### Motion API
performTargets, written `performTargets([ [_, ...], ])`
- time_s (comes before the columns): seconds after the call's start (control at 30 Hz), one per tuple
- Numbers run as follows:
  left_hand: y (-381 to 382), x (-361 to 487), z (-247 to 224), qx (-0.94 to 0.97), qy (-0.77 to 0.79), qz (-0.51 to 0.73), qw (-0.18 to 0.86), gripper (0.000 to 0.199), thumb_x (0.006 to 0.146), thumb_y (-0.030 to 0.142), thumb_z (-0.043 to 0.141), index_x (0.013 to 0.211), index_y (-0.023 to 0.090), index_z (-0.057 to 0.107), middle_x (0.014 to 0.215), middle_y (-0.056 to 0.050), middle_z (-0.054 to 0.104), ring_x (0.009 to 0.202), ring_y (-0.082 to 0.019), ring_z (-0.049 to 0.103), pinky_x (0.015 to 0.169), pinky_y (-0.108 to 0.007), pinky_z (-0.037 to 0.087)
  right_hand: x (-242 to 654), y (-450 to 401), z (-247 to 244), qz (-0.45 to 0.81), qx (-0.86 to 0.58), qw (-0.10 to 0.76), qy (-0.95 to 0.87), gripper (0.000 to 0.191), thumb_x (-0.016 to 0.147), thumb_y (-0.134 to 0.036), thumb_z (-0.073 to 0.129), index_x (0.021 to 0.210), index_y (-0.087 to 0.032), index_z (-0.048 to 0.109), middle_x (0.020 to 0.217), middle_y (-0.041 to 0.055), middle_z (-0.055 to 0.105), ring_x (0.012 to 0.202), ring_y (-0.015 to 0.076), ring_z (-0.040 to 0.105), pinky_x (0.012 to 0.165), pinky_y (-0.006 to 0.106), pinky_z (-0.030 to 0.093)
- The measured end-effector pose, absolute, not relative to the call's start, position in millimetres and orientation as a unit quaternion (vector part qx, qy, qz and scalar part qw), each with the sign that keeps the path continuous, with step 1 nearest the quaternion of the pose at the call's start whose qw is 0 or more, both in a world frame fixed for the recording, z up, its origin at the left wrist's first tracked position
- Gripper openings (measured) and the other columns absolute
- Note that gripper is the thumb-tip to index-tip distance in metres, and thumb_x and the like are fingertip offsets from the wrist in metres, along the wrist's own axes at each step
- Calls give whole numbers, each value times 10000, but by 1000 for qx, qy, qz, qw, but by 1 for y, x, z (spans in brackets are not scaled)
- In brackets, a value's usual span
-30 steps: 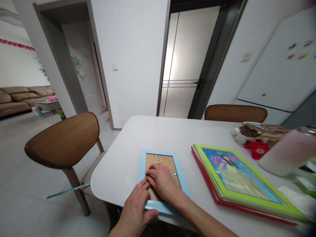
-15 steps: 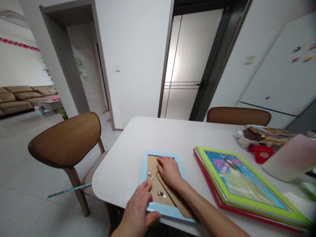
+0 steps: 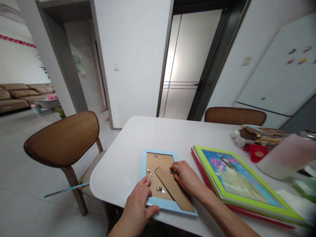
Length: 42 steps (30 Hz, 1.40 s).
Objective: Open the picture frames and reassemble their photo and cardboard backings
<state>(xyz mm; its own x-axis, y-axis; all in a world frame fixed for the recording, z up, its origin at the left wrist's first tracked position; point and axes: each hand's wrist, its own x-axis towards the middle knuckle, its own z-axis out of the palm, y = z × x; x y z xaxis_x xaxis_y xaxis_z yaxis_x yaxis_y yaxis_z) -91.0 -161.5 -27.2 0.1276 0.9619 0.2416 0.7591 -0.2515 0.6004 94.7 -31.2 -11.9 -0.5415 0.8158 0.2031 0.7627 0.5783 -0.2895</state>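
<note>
A light blue picture frame (image 3: 165, 205) lies face down on the white table (image 3: 111, 177), its brown backing board (image 3: 161, 161) and slanted stand leg (image 3: 174, 188) upward. My left hand (image 3: 138, 204) grips the near left corner, with the thumb along the near edge and the fingers over the left side. At the right side of the backing, my right hand (image 3: 187, 177) has its fingers curled on a small metal clip (image 3: 171, 172), mostly hidden by them. Other metal clips show at the top (image 3: 157, 156), left side (image 3: 150, 172) and near edge (image 3: 160, 189).
Right of the blue frame, a green frame (image 3: 219, 194) with a picture of a figure in a dress rests on a red one (image 3: 202, 169). Beyond stand a pinkish bottle (image 3: 283, 158), a red packet (image 3: 258, 153) and a crumpled bag (image 3: 264, 135). A wooden chair (image 3: 64, 140) is at left.
My right hand has moved from the top edge of the backing down to the clip on its right side, uncovering the top clip. My left hand keeps its hold on the corner.
</note>
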Motion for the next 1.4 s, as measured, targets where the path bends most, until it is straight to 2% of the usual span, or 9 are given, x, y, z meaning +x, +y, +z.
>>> performTargets([
  [0.23,-160,-89,-24,721,592,311,182,199,655,235,646,795,175,518,1192,-125,491,1184,-257,336,963,-403,314,90,-36,-14,68,-467,206,-857,286,726,-113,400,917,-131,612,959,100,595,903,191,476,801,285,348],
  [0.43,-160,-86,-27,698,598,335,207,258,609,154,646,838,177,532,1252,-118,434,1197,-256,314,980,-425,279,84,-70,-16,90,-461,204,-859,322,683,-326,516,962,-187,597,908,88,588,833,215,501,733,314,364],
  [0.6,-159,-85,-26,659,598,377,257,487,575,97,618,1043,137,491,1302,-149,354,1203,-257,301,995,-418,247,79,-73,-16,132,-470,225,-843,340,634,-233,503,959,-173,583,851,72,572,821,195,506,737,291,368],
  [0.7,-152,-83,-21,594,598,450,295,522,624,116,570,1126,124,428,1286,-151,372,1180,-245,338,992,-397,247,78,-71,-2,137,-474,231,-839,321,626,-224,485,923,-163,594,841,70,568,828,198,503,754,301,373],
  [0.8,-140,-80,-14,511,559,547,357,468,696,160,503,1144,140,369,1142,-126,515,1038,-214,493,901,-351,368,73,-76,18,135,-471,243,-837,310,620,-208,491,906,-159,600,840,73,569,831,200,505,765,311,379],
  [0.93,-129,-92,-7,393,510,610,461,492,726,217,474,1167,158,265,859,-68,633,723,-190,624,627,-287,486,73,-82,29,183,-436,279,-836,276,705,-265,457,937,-183,581,881,67,580,819,183,524,745,299,405],
  [1.07,-137,-135,-10,366,582,604,402,450,725,227,475,1136,176,301,737,-24,636,599,-168,619,531,-251,472,95,-69,7,163,-507,273,-802,381,753,-331,401,1054,-132,523,961,112,569,804,193,546,722,310,420],
  [1.3,-155,-209,-30,371,678,553,312,435,684,225,490,1089,129,365,682,-36,626,584,-202,615,532,-306,482,113,-50,-28,104,-581,175,-788,497,701,-247,416,1156,-48,438,988,171,568,906,242,534,794,333,380],
  [1.4,-154,-216,-26,399,711,530,235,456,636,237,537,1064,126,425,766,-56,614,715,-253,607,655,-395,475,112,-47,-22,131,-595,198,-768,521,657,-207,419,1149,-37,431,895,152,604,829,233,561,745,323,396],
])
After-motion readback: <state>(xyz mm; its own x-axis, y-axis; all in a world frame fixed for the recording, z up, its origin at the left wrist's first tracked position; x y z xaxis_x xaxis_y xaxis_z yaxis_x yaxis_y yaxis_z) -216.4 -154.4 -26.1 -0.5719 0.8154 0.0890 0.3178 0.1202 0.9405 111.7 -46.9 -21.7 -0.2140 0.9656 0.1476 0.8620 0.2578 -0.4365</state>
